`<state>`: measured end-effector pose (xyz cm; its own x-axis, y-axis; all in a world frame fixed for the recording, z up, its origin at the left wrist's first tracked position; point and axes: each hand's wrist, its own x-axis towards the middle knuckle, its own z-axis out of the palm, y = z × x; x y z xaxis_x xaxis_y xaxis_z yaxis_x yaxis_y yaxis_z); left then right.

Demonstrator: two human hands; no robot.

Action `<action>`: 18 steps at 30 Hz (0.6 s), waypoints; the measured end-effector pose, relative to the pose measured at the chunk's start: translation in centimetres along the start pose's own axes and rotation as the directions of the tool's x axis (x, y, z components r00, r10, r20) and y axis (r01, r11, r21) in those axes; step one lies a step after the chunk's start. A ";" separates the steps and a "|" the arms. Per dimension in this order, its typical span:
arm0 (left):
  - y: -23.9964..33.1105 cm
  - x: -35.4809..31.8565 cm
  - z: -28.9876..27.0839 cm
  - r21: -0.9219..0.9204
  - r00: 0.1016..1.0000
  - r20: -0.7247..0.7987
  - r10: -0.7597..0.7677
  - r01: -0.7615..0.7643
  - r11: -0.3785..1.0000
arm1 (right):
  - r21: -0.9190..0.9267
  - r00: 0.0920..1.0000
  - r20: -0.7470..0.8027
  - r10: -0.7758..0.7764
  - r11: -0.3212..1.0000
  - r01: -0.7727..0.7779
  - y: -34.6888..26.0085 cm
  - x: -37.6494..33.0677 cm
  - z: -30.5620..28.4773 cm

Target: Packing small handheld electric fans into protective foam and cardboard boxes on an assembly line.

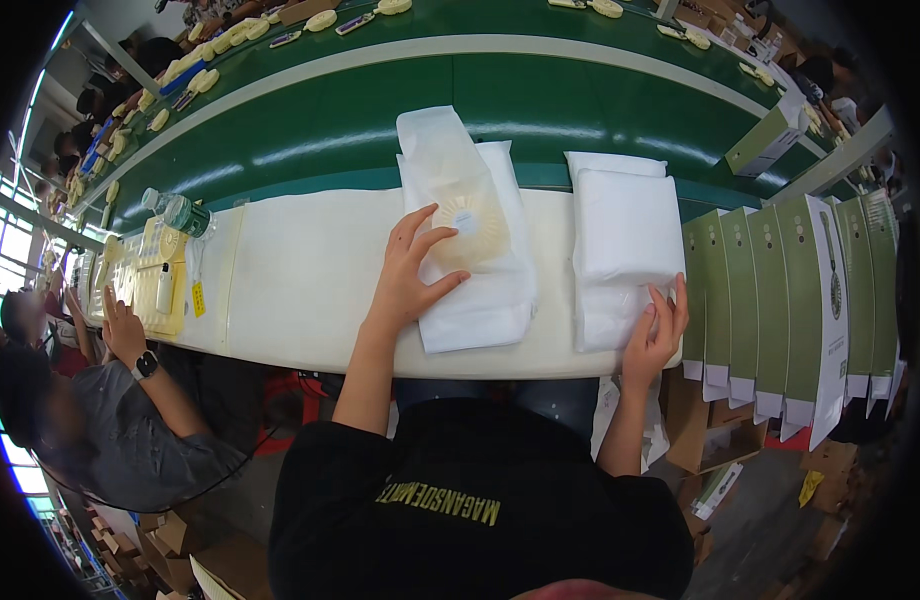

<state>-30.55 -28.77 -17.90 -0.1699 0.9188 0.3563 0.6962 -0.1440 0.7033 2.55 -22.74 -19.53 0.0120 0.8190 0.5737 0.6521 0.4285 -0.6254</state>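
My left hand (416, 268) rests with spread fingers at the edge of a round cream ribbed piece, like a fan head (470, 222), inside a translucent white bag (440, 150). That bag lies on a pile of white plastic bags (477, 318). My right hand (656, 335) is at the near right corner of a second white bag stack (628, 225), its fingers slightly bent and apart, touching the wrinkled plastic. Whether a thin edge of plastic lies between those fingertips is hard to make out.
A row of green and white boxes (770, 300) stands on the right. A clear bottle (180, 213) lies left, beside a yellow tray (160, 275) and a co-worker's hand (123, 328). Beyond the white table (300, 270) runs a green conveyor (350, 110) carrying cream fans.
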 end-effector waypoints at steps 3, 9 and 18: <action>-0.3 0.1 0.2 -0.006 1.000 0.006 -0.010 0.010 1.000 | 0.002 1.000 -0.001 -0.008 1.000 0.008 0.0 0.1 0.1; 0.0 0.3 0.6 0.036 0.998 -0.059 0.017 -0.015 0.999 | -0.026 0.999 -0.013 -0.042 0.999 0.041 0.2 0.2 0.1; -0.4 0.0 0.9 0.046 0.997 -0.077 -0.010 0.013 0.999 | 0.007 1.000 -0.005 0.014 1.000 -0.014 -0.1 0.0 0.0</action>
<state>-30.20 -28.42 -18.78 -0.2301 0.8890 0.3960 0.7251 -0.1148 0.6791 2.49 -22.76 -19.49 0.0254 0.8231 0.5674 0.6465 0.4194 -0.6373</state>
